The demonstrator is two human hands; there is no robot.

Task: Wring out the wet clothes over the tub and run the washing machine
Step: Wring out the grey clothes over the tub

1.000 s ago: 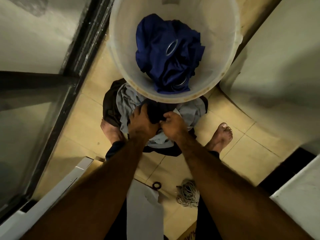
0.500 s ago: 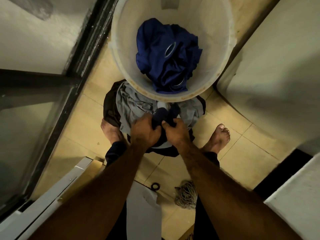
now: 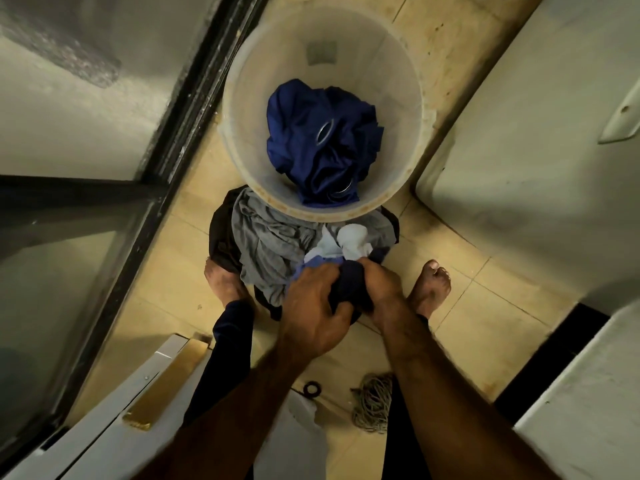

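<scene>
Dark garment [image 3: 349,285], limp and likely water-heavy, clenched between left hand [image 3: 313,306] and right hand [image 3: 379,289]; best gripped at opposite ends.

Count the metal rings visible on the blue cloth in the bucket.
2. One silver metal ring sits near the top of the crumpled dark blue cloth; another lies near its lower edge. Folds may hide more.

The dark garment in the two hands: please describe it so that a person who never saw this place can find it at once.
Start at the big pale round bucket holding blue cloth. Just below its near rim lies a heap of clothes on the tiled floor. At the heap's near edge, the dark garment is the bunched navy piece clamped between the left hand and right hand, unlike the loose grey and white pieces.
</scene>
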